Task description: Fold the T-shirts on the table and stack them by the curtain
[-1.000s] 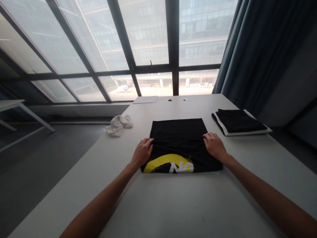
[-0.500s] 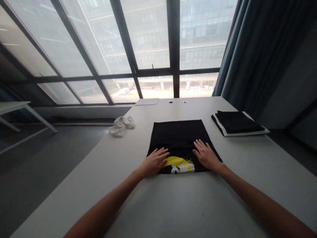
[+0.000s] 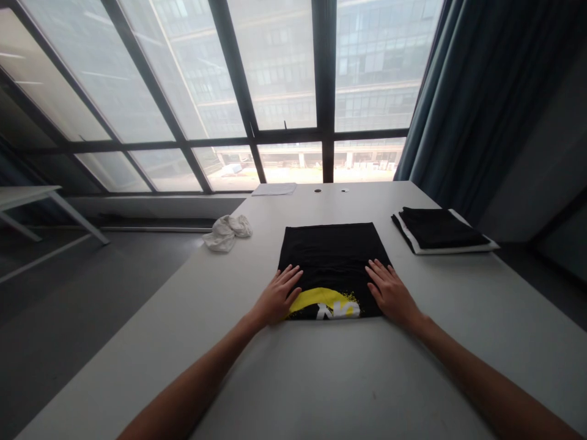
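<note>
A black T-shirt (image 3: pixel 332 253), folded into a rough square, lies flat on the white table in front of me. Part of a yellow and white print shows along its near edge. My left hand (image 3: pixel 279 294) rests on the shirt's left near side, fingers stretched out and slightly apart. On the opposite side my right hand (image 3: pixel 389 290) lies flat over the right near edge, its fingers also spread. Both palms cover the shirt's near corners, so those corners are hidden.
To the right is a stack of folded black and white clothes (image 3: pixel 444 229). A crumpled white cloth (image 3: pixel 225 233) sits at the table's left edge. Papers (image 3: pixel 274 189) lie at the far end of the white table (image 3: pixel 321 379), before the windows. A blue curtain (image 3: pixel 440 104) hangs at right.
Both hands have slid outward across the shirt, the left one to the left and the right one to the right. More of the yellow print shows. The shirt has stayed in place.
</note>
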`<state>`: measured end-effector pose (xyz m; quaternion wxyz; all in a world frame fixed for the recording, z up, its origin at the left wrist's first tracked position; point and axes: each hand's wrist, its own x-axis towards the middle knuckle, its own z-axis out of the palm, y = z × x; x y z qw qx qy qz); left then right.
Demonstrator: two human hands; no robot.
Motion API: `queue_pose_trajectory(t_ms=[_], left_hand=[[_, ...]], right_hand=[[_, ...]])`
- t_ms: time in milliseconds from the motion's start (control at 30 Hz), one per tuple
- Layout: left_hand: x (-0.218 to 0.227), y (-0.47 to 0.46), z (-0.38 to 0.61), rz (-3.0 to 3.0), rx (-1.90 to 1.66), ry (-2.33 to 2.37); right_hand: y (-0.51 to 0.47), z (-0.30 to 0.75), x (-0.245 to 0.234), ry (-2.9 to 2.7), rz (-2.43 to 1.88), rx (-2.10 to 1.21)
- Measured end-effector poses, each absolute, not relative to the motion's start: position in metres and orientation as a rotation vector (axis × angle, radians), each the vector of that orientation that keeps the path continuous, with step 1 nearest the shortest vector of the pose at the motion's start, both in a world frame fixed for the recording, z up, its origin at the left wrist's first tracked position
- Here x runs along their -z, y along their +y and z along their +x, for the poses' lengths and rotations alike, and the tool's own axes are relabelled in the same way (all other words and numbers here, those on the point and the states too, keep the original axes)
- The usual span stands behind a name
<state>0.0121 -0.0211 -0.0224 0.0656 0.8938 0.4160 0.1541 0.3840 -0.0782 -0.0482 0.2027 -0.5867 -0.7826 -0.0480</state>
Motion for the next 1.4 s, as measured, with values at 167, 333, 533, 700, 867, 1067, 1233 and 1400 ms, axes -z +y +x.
queue_pose_trajectory(t_ms=[167,333,533,700,867,1067,1233,1400], left_hand=[[0.019,-0.04,-0.019,2.414,-0.809,1.599],[0.017,-0.052,-0.037,2.1,-0.62,1.735],[0.022,-0.078,-0.033,2.078,-0.588,1.614],[0.026,-0.085,-0.032,2.12,-0.673,1.565],[0.014,-0.051,-0.039,2.221,-0.702,1.58],[0.007,0.037,-0.009,2.421,-0.629,1.745],[0.019,0.063,0.02,2.442,-0.422,1.767],[0.023,0.054,0.026,2.455,-0.479,1.824]], right_hand=[[-0.094,0.421,0.058,-1.878,-1.768,0.028],[-0.109,0.427,0.049,-1.57,-1.978,-0.141],[-0.132,0.422,0.048,-1.619,-1.975,-0.21],[-0.139,0.423,0.056,-1.606,-1.947,-0.171],[-0.12,0.427,0.046,-1.684,-1.992,-0.083],[-0.033,0.425,0.035,-1.752,-1.993,0.018],[-0.005,0.425,0.042,-1.784,-2.111,-0.051],[-0.015,0.422,0.036,-1.739,-2.129,0.077]])
